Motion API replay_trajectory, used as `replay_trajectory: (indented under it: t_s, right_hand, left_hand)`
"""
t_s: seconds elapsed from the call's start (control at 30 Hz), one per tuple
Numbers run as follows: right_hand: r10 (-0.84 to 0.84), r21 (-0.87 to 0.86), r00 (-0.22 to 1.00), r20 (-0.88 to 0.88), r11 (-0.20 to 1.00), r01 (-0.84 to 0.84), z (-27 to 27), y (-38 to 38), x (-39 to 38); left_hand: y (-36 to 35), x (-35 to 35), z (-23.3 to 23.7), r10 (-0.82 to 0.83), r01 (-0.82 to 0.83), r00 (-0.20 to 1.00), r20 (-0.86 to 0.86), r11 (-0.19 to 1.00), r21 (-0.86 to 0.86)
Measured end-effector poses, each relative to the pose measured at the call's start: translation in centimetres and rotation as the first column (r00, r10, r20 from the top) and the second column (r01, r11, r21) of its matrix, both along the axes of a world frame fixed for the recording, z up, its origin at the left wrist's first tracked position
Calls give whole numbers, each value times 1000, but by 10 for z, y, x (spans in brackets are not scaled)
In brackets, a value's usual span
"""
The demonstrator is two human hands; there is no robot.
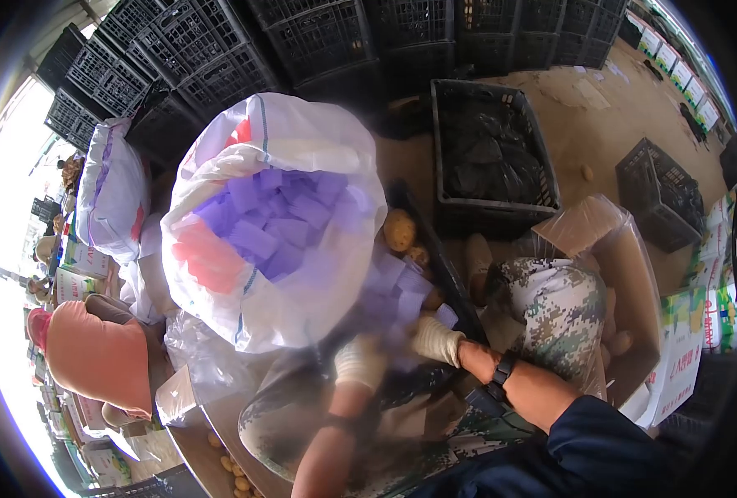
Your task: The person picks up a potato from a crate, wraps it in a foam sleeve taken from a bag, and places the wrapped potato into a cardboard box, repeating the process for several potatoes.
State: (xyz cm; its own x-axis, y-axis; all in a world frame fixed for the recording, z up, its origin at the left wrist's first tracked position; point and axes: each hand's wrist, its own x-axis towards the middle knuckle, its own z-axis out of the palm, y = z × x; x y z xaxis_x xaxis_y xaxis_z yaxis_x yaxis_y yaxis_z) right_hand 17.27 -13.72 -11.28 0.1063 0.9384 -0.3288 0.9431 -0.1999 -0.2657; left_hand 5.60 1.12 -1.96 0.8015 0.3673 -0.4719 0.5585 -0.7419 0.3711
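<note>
My left hand (362,362), in a pale knit glove, reaches in beside a big white woven sack (277,328) and is smeared by motion. Close to it, my right hand (435,339) wears a similar glove, with a dark watch on the wrist. Both hands are over a black crate (447,278) between my camouflage-clad legs. Loose purple pieces (397,286) and a few potatoes (400,231) lie there. More purple pieces (277,220) fill the open sack. The fingers of both hands are blurred or hidden, so what they hold does not show.
A cardboard box (634,290) with wrapped potatoes stands at my right. Another box with potatoes (234,469) is at lower left. Ahead sits a black crate lined with dark plastic (493,153), before stacked black crates (327,37). A person in an orange top (98,357) is at left.
</note>
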Motion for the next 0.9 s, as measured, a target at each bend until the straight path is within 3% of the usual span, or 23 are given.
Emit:
replay_trajectory:
  t_s: [0.03, 0.07, 0.13, 0.23, 0.33, 0.4, 0.5, 0.6, 0.7, 0.73, 0.77, 0.8, 0.87, 0.9]
  right_hand:
    - [-35, 9, 998, -49, 999, 35, -2, 1, -1]
    - [-271, -10, 894, -357, 958, 286, -28, 5, -4]
    - [-384, -109, 696, -607, 907, 406, -42, 7, -5]
    - [-185, -143, 791, -584, 982, 124, -6, 13, 2]
    - [-538, -169, 622, -568, 817, 552, -26, 16, 23]
    - [-715, 240, 582, -387, 532, 812, -4, 24, 36]
    - [-717, 132, 609, -339, 604, 786, -2, 57, 74]
    - [-599, 224, 800, -41, 775, 591, -25, 80, 79]
    - [-460, 213, 888, -2, 867, 450, -47, 79, 47]
    - [-413, -50, 900, -140, 911, 410, -56, 77, 32]
    - [-286, -132, 910, -300, 957, 257, -85, 69, 17]
    - [-317, -354, 900, -300, 913, 204, -31, 70, 9]
    - [-361, -223, 807, -468, 932, 287, -60, 64, -5]
    - [-536, -89, 717, -445, 824, 560, -64, 61, -6]
  left_hand:
    - [1, -2, -1, 0, 0, 1000, 3, 1000, 15]
    - [2, -3, -1, -21, 20, 1000, 23, 998, 51]
    - [2, -6, 0, -68, 60, 996, 63, 991, 121]
    - [10, -6, 4, -202, 202, 979, -18, 967, 152]
    - [28, -9, 18, -205, 204, 979, -5, 974, 100]
    - [38, -7, 40, -200, 199, 977, 77, 980, 30]
    - [55, -9, 53, -195, 208, 971, 140, 974, -84]
    - [66, -9, 67, -108, 122, 992, 66, 956, -269]
    - [69, -11, 71, -50, 73, 996, 79, 945, -318]
    - [70, -12, 69, -39, 66, 995, 87, 940, -334]
    - [70, -13, 67, -53, 85, 993, 103, 935, -344]
    - [69, -15, 65, -47, 95, 989, 139, 926, -365]
    - [69, -19, 63, -31, 114, 977, 209, 909, -400]
    - [70, -23, 60, -62, 169, 956, 288, 916, -365]
